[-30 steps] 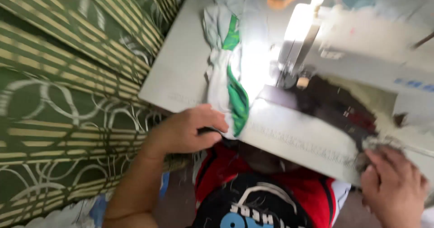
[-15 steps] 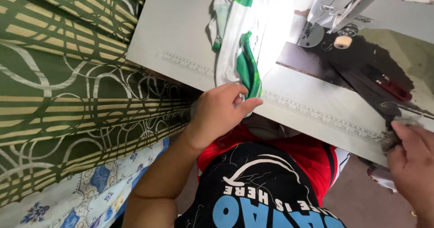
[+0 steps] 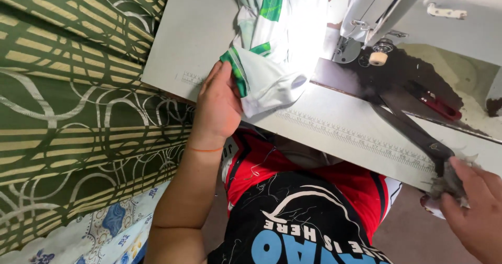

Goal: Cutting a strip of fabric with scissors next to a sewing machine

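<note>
Two hands at work, well apart. Left hand pinches the folded edge of a white cloth with green trim, thumb on top, fingers curled under the fold at the near edge of the table. Grip looks set to keep the fold flat and to steer the cloth; the rest of it trails away from the hand, up toward the sewing machine.

Right hand sits at the table's near right corner, fingers closed on a small tuft of grey lint or scrap. Just beyond its fingertips lies the handle end of dark scissors, blades pointing toward the machine; I cannot tell whether the hand touches them.

Cloth: thin, soft, white with bright green bands, bunched and twisted above the hand, one corner doubled over into a neat hem-like flap. Strong lamp glare washes out its middle. A printed ruler strip runs along the table edge below the hand.
</note>
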